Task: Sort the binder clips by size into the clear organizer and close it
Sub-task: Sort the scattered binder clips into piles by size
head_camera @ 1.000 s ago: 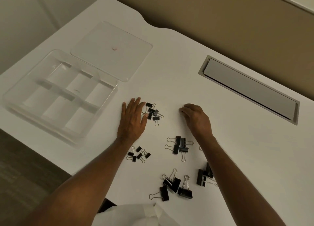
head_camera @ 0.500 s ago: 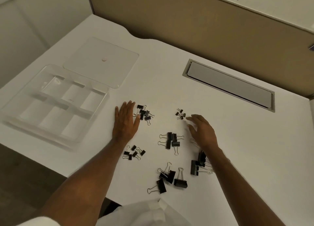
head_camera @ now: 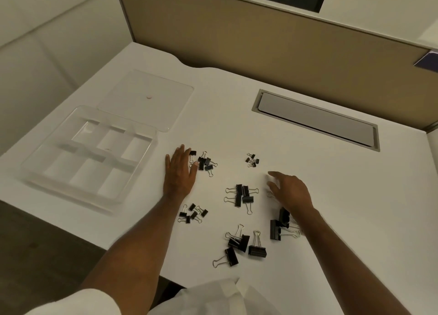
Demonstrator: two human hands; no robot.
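Note:
Black binder clips lie in separate piles on the white desk. A tiny pile (head_camera: 252,160) sits at the far middle, a small pile (head_camera: 205,163) touches my left hand's fingertips, another small pile (head_camera: 193,213) lies near my left wrist. A medium pile (head_camera: 241,193) is in the centre, larger clips (head_camera: 241,243) lie nearer me, and the largest clips (head_camera: 280,224) sit under my right wrist. My left hand (head_camera: 180,172) rests flat on the desk. My right hand (head_camera: 290,189) hovers with relaxed fingers, holding nothing. The clear organizer (head_camera: 87,155) stands open at left, its compartments bare.
The organizer's clear lid (head_camera: 147,99) lies flat behind the tray. A grey cable hatch (head_camera: 315,119) is set into the desk at the back right. A tan partition (head_camera: 272,42) closes the far side. The desk's front edge runs close below the tray.
My right hand has drawn back toward me and to the right, uncovering the tiny pile it was over. The view has tilted up. My left hand stays flat by the small pile.

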